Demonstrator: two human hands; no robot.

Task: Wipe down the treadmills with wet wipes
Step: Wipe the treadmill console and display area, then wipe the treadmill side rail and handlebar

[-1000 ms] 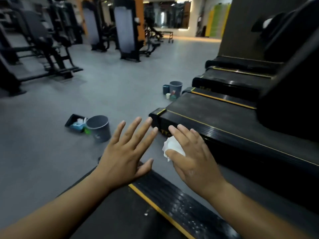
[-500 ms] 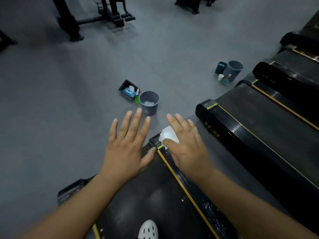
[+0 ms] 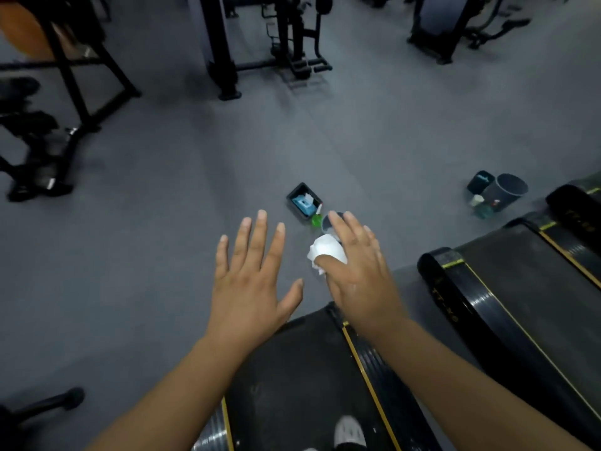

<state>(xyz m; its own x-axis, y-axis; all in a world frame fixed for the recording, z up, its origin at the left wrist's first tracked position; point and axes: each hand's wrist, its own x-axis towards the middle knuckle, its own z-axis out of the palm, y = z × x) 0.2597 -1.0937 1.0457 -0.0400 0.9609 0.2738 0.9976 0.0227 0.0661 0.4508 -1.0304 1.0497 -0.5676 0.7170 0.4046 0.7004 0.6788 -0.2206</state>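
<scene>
We see right hand [image 3: 354, 271] now past the treadmill [image 3: 292, 385] end, thumb pinching wipe [image 3: 325, 249] over near bin [image 3: 326, 222]; left hand [image 3: 250, 281] fingers splayed, empty. Two bins, three treadmills, one wipe.

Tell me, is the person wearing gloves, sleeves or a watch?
None show. The left hand and right hand are bare, no gloves, rings or watch, and both forearms are uncovered to the frame's edge.

Dim, flat indoor light. Grey rubber floor [image 3: 162, 255] murky, soft shadows under black steel gym frames [image 3: 224, 43]. Faint sheen on black ribbed treadmill side rail [image 3: 481, 297]. White crumpled wipe [image 3: 325, 249] blown out. Edges bent by wide angle; overall soft, slightly blurred.
</scene>
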